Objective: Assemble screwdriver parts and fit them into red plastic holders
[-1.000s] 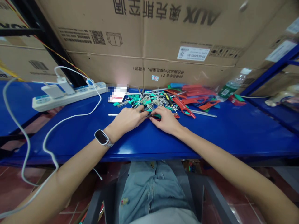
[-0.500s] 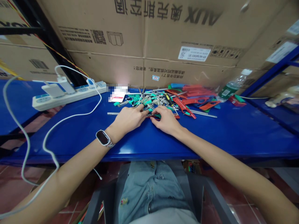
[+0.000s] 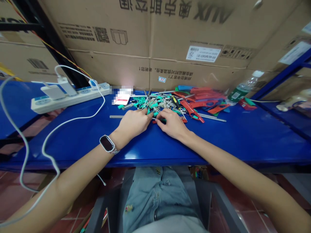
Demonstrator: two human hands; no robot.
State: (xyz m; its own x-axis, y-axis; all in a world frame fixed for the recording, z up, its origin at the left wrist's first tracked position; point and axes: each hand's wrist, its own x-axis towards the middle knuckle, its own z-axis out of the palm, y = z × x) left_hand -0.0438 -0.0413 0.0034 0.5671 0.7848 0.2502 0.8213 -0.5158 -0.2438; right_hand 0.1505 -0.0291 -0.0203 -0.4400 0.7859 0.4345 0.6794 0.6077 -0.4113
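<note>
My left hand, with a watch on the wrist, rests on the blue shelf, its fingertips at the near edge of a pile of small green-handled screwdrivers. My right hand sits just to its right, fingers curled. Between the two hands lies a thin dark-shafted screwdriver that both sets of fingertips pinch. The palms hide how the fingers grip it underneath.
Red and blue plastic tools lie behind the right hand. A loose metal rod lies left of my left hand. A power strip with chargers and white cable is at left. A plastic bottle and cardboard boxes stand behind.
Both hands have shifted slightly away from me toward the pile, still together on the small screwdriver. The view has tilted a little.
</note>
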